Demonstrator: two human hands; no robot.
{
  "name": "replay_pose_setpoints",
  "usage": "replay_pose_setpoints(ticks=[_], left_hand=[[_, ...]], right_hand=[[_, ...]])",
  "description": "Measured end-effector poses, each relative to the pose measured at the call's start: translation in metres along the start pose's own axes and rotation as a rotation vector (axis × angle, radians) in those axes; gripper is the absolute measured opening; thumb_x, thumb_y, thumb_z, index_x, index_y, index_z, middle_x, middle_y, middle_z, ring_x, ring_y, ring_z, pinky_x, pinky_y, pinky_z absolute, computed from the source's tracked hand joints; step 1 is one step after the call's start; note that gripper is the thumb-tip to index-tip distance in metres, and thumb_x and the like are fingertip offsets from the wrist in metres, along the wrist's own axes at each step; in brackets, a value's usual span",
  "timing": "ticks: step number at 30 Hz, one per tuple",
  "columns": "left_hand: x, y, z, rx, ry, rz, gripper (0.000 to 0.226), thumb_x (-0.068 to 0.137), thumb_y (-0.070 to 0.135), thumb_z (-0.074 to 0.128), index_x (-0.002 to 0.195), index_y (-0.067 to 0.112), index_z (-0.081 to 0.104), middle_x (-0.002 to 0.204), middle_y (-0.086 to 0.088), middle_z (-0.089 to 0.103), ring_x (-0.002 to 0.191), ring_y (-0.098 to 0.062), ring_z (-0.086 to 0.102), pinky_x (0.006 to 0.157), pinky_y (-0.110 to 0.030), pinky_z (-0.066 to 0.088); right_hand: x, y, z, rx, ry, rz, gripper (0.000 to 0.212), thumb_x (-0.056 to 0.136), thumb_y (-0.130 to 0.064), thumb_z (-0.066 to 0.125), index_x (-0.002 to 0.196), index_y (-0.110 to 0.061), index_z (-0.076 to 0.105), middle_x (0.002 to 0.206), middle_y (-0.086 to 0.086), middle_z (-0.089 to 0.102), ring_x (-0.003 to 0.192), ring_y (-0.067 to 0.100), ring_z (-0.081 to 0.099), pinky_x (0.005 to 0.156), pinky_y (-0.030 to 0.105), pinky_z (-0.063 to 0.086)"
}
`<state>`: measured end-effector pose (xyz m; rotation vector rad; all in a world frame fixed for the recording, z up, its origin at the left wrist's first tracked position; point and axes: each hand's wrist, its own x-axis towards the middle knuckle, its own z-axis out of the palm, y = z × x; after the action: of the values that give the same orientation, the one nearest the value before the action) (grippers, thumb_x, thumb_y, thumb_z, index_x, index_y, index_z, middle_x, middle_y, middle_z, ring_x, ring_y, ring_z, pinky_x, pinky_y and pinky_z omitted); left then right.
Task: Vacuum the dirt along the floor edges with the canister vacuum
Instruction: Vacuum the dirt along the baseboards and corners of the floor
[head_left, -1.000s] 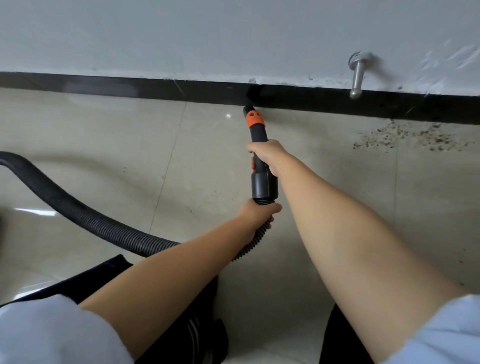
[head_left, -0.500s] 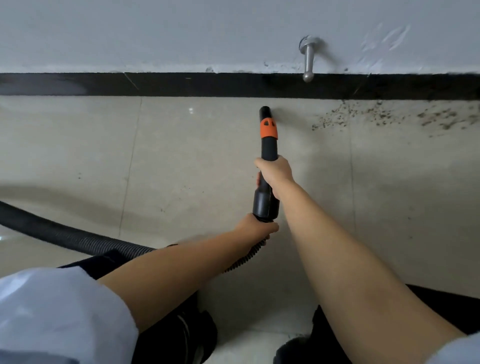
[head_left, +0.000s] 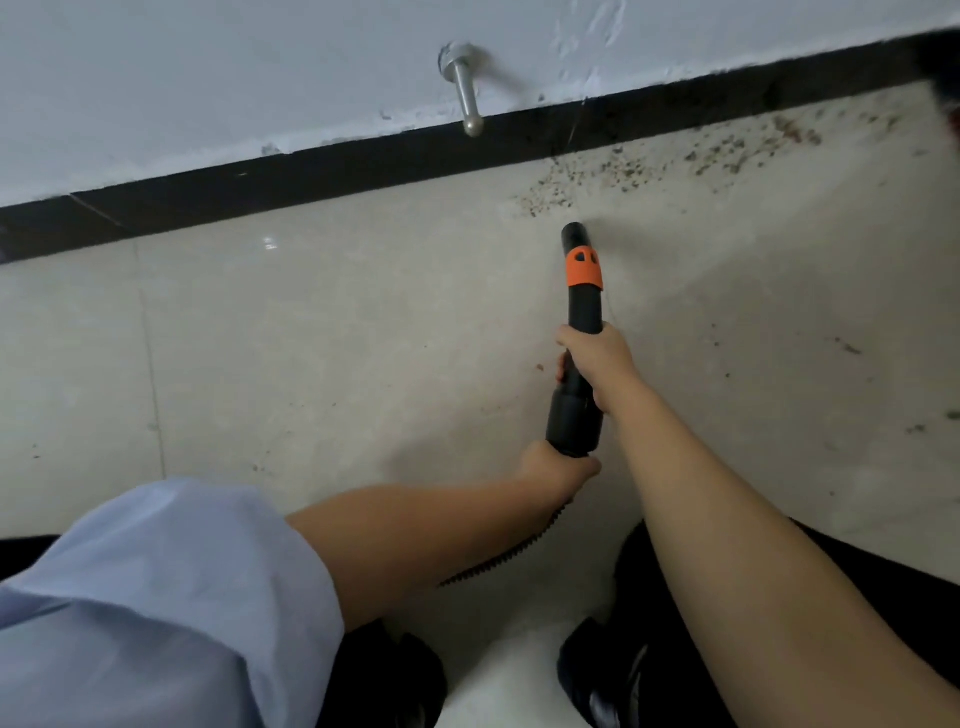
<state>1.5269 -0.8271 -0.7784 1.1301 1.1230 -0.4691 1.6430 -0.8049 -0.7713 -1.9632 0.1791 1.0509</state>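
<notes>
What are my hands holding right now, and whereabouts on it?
Both grip the vacuum wand: right hand around the middle of its black tube, left hand at the rear end where the ribbed hose joins.

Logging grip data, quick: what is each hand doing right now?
Left hand: fingers curled round the rear end of the vacuum nozzle, by the hose.
Right hand: gripping the nozzle's middle.

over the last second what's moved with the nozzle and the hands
The vacuum nozzle swung right along the baseboard, from left of the door stop to the near edge of the dirt. Right hand and left hand keep the same grips.
</notes>
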Motion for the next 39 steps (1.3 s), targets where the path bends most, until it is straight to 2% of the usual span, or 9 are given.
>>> replay_pose_setpoints(ticks=[6, 9, 14, 17, 20, 25, 29, 33, 39], left_hand=[[-0.011, 0.007, -0.006, -0.071, 0.003, -0.052, 0.020, 0.084, 0.008, 0.058, 0.072, 0.018, 0.045, 0.068, -0.005, 0.047, 0.059, -0.018, 0.044, 0.063, -0.031, 0.042], [-0.012, 0.010, -0.018, -0.088, 0.025, -0.112, 0.011, 0.083, 0.011, 0.061, 0.085, 0.012, 0.050, 0.070, -0.006, 0.048, 0.063, -0.020, 0.047, 0.064, -0.030, 0.043], [0.001, 0.026, -0.038, -0.024, -0.004, -0.099, 0.025, 0.084, 0.012, 0.061, 0.107, 0.009, 0.054, 0.078, -0.006, 0.051, 0.074, -0.022, 0.051, 0.069, -0.030, 0.046], [0.005, 0.034, -0.034, 0.035, -0.034, -0.080, 0.023, 0.084, 0.011, 0.061, 0.105, 0.011, 0.052, 0.074, -0.004, 0.050, 0.071, -0.021, 0.051, 0.070, -0.031, 0.047], [0.007, 0.039, -0.023, 0.080, -0.068, -0.082, 0.022, 0.084, 0.010, 0.062, 0.102, 0.013, 0.049, 0.072, -0.004, 0.049, 0.066, -0.018, 0.049, 0.070, -0.031, 0.047], [0.011, 0.053, -0.007, 0.093, -0.097, -0.041, 0.023, 0.085, 0.009, 0.061, 0.102, 0.014, 0.046, 0.072, -0.003, 0.048, 0.059, -0.016, 0.045, 0.059, -0.026, 0.044], [0.009, 0.057, 0.004, 0.073, -0.065, -0.042, 0.016, 0.085, 0.009, 0.062, 0.091, 0.015, 0.048, 0.071, -0.004, 0.049, 0.059, -0.015, 0.046, 0.056, -0.025, 0.043], [0.008, 0.057, 0.013, 0.010, 0.014, -0.067, 0.021, 0.085, 0.008, 0.061, 0.077, 0.018, 0.045, 0.071, -0.004, 0.048, 0.060, -0.016, 0.046, 0.060, -0.028, 0.045], [0.007, 0.054, 0.019, -0.089, 0.155, -0.092, 0.018, 0.085, 0.008, 0.058, 0.076, 0.015, 0.044, 0.067, -0.006, 0.045, 0.055, -0.017, 0.042, 0.057, -0.028, 0.041]], right_hand=[[-0.008, -0.018, 0.016, -0.092, -0.148, 0.030, 0.011, 0.085, -0.007, 0.055, 0.082, -0.013, 0.046, 0.058, 0.008, 0.051, 0.045, 0.019, 0.048, 0.048, 0.027, 0.046], [-0.009, -0.025, 0.030, -0.107, -0.187, 0.045, 0.009, 0.085, -0.007, 0.055, 0.085, -0.013, 0.047, 0.059, 0.008, 0.051, 0.046, 0.019, 0.048, 0.049, 0.027, 0.046], [0.000, -0.038, 0.033, -0.024, -0.047, 0.062, 0.010, 0.086, -0.007, 0.056, 0.087, -0.010, 0.046, 0.057, 0.008, 0.050, 0.037, 0.015, 0.047, 0.044, 0.024, 0.044], [0.008, -0.040, 0.021, 0.023, 0.025, 0.081, 0.010, 0.085, -0.007, 0.055, 0.085, -0.011, 0.046, 0.055, 0.007, 0.050, 0.029, 0.012, 0.045, 0.040, 0.020, 0.042], [0.012, -0.034, 0.004, 0.069, 0.066, 0.083, 0.011, 0.085, -0.006, 0.056, 0.086, -0.011, 0.046, 0.056, 0.007, 0.050, 0.036, 0.015, 0.047, 0.046, 0.025, 0.045], [0.023, -0.033, -0.023, 0.168, 0.083, 0.070, 0.011, 0.085, -0.006, 0.056, 0.087, -0.009, 0.046, 0.057, 0.007, 0.048, 0.034, 0.014, 0.046, 0.045, 0.025, 0.045], [0.025, -0.036, -0.029, 0.139, 0.004, 0.072, 0.011, 0.086, -0.006, 0.056, 0.084, -0.010, 0.045, 0.055, 0.008, 0.048, 0.032, 0.014, 0.046, 0.042, 0.024, 0.045], [0.025, -0.043, -0.024, 0.044, -0.146, 0.060, 0.014, 0.086, -0.004, 0.054, 0.077, -0.010, 0.045, 0.055, 0.008, 0.047, 0.034, 0.015, 0.046, 0.045, 0.026, 0.045], [0.024, -0.049, -0.009, -0.094, -0.327, 0.035, 0.007, 0.084, -0.005, 0.053, 0.083, -0.007, 0.046, 0.055, 0.009, 0.050, 0.042, 0.019, 0.047, 0.049, 0.028, 0.046]])
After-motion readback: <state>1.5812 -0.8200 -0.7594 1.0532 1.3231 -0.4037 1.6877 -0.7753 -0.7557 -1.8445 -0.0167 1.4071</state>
